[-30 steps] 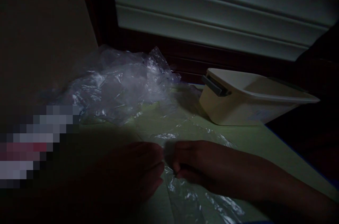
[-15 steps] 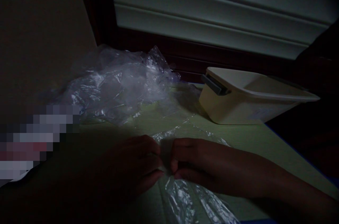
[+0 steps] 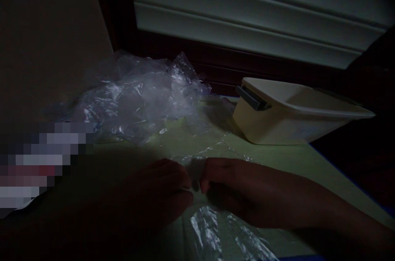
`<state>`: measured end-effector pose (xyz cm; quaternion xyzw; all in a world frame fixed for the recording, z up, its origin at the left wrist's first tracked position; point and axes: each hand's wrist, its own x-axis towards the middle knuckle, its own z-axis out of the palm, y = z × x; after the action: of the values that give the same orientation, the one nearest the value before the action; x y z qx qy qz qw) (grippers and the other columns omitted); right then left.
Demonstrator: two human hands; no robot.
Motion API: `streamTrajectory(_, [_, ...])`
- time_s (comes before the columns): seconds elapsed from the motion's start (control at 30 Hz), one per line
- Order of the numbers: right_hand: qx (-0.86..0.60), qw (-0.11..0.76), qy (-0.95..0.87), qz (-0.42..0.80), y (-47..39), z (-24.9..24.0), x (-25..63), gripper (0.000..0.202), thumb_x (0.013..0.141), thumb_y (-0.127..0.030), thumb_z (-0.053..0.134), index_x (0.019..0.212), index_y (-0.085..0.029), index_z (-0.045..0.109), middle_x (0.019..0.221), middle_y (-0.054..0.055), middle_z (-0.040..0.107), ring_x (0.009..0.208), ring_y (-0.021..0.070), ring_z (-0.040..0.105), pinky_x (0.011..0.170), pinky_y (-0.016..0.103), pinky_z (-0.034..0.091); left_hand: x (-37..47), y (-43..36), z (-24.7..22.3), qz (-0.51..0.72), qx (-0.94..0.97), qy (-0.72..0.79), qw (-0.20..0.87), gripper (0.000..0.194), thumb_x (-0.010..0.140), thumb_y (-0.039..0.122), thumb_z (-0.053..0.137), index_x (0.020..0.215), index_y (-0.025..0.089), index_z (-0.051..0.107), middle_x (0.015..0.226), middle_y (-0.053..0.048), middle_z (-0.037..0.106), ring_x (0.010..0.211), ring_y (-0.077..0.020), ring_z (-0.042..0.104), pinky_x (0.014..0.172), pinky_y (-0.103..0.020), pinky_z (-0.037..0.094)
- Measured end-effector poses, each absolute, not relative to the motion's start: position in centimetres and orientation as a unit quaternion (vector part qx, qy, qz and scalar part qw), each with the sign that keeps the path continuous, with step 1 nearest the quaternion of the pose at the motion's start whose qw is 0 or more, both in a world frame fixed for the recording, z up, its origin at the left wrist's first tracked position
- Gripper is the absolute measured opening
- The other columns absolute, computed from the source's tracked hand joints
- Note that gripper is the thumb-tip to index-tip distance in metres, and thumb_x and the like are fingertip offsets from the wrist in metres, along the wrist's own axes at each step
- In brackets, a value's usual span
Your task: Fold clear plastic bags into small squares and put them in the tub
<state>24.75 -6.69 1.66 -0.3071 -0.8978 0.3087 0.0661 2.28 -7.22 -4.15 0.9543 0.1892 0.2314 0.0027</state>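
In dim light, a clear plastic bag (image 3: 206, 228) lies across the green tabletop, with shiny creases running toward me below my hands. My left hand (image 3: 168, 183) is closed, thumb against fingers, pinching the bag's film. Just to its right, my right hand (image 3: 237, 189) has curled fingers and is closed on the same film. Only a small gap parts the fingertips, and a small dark spot shows there that I cannot make out. Shadow hides most of my left hand's fingers.
Beyond my hands is a heap of crumpled clear plastic bags (image 3: 145, 92). A cream plastic bin (image 3: 271, 125) with a grey handle clip stands at the right back, near the table's blue edge. A blurred-out item (image 3: 37, 166) is at left. A slatted shutter (image 3: 247, 14) rises behind.
My right hand's thumb has drawn back and down from its fingertips a little, and the film between the hands has shifted. Both hands stay nearly in place. The bin and heap have not moved.
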Motion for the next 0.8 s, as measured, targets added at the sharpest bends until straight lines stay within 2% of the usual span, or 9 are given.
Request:
streamTrajectory(0.1, [-0.339, 0.069, -0.897, 0.274, -6.5, 1.7, 24.8, 0.023, 0.082, 0.001, 0.048, 0.096, -0.013, 0.06, 0.092, 0.006, 0.064, 0.079, 0.0146, 0.059, 0.069, 0.025, 0.046, 2.4, -7.1, -3.6, 0.241, 0.944, 0.222, 0.04, 0.032, 0.098, 0.007, 0.036, 0.078, 0.018, 0.058, 0.079, 0.0, 0.06, 0.075, -0.0145, 0.054, 0.071, -0.027, 0.043])
streamTrajectory(0.23, [-0.364, 0.094, -0.894, 0.243, -6.3, 1.7, 25.0, 0.016, 0.088, -0.005, 0.045, 0.091, -0.013, 0.058, 0.086, 0.005, 0.061, 0.074, 0.0145, 0.056, 0.067, 0.025, 0.045, 2.6, -7.1, -3.6, 0.266, 0.936, 0.224, 0.047, 0.028, 0.097, 0.008, 0.041, 0.077, 0.018, 0.059, 0.08, 0.0, 0.06, 0.075, -0.0153, 0.054, 0.072, -0.027, 0.043])
streamTrajectory(0.33, [-0.336, 0.074, -0.904, 0.253, -6.4, 1.9, 25.3, 0.021, 0.084, -0.001, 0.047, 0.098, -0.013, 0.058, 0.094, 0.005, 0.061, 0.08, 0.014, 0.056, 0.071, 0.024, 0.045, 2.5, -7.0, -3.9, 0.276, 0.933, 0.225, 0.052, 0.031, 0.099, 0.01, 0.038, 0.077, 0.018, 0.058, 0.078, 0.0, 0.06, 0.073, -0.0145, 0.053, 0.071, -0.027, 0.042])
streamTrajectory(0.43, [-0.306, 0.044, -0.911, 0.273, -6.8, 2.2, 25.4, 0.035, 0.076, -0.001, 0.057, 0.108, -0.014, 0.056, 0.105, 0.005, 0.059, 0.088, 0.0135, 0.056, 0.075, 0.022, 0.045, 2.2, -6.8, -4.4, 0.284, 0.931, 0.214, 0.078, 0.024, 0.098, 0.014, 0.041, 0.08, 0.018, 0.057, 0.08, 0.0, 0.06, 0.074, -0.0144, 0.053, 0.07, -0.028, 0.041])
streamTrajectory(0.53, [-0.306, 0.027, -0.91, 0.277, -7.2, 2.3, 25.2, 0.04, 0.072, -0.01, 0.07, 0.11, -0.015, 0.056, 0.107, 0.004, 0.058, 0.092, 0.0147, 0.056, 0.076, 0.023, 0.045, 2.1, -6.7, -4.5, 0.288, 0.926, 0.223, 0.101, 0.02, 0.098, 0.018, 0.045, 0.082, 0.019, 0.057, 0.081, 0.001, 0.06, 0.074, -0.0142, 0.054, 0.068, -0.027, 0.041])
streamTrajectory(0.63, [-0.311, 0.02, -0.913, 0.263, -7.5, 2.1, 24.8, 0.048, 0.067, -0.024, 0.082, 0.106, -0.015, 0.056, 0.107, 0.004, 0.058, 0.093, 0.0168, 0.056, 0.075, 0.024, 0.046, 2.3, -6.9, -3.7, 0.292, 0.919, 0.242, 0.106, 0.027, 0.099, 0.019, 0.041, 0.079, 0.019, 0.059, 0.078, 0.001, 0.06, 0.072, -0.0139, 0.056, 0.067, -0.026, 0.044])
streamTrajectory(0.8, [-0.312, 0.067, -0.912, 0.256, -7.9, 2.0, 24.1, 0.05, 0.071, -0.039, 0.081, 0.104, -0.014, 0.055, 0.102, 0.005, 0.06, 0.088, 0.0167, 0.058, 0.066, 0.025, 0.044, 2.5, -7.3, -2.3, 0.271, 0.928, 0.24, 0.09, 0.04, 0.103, 0.023, 0.03, 0.077, 0.021, 0.06, 0.074, 0.0, 0.061, 0.069, -0.0153, 0.057, 0.067, -0.027, 0.047])
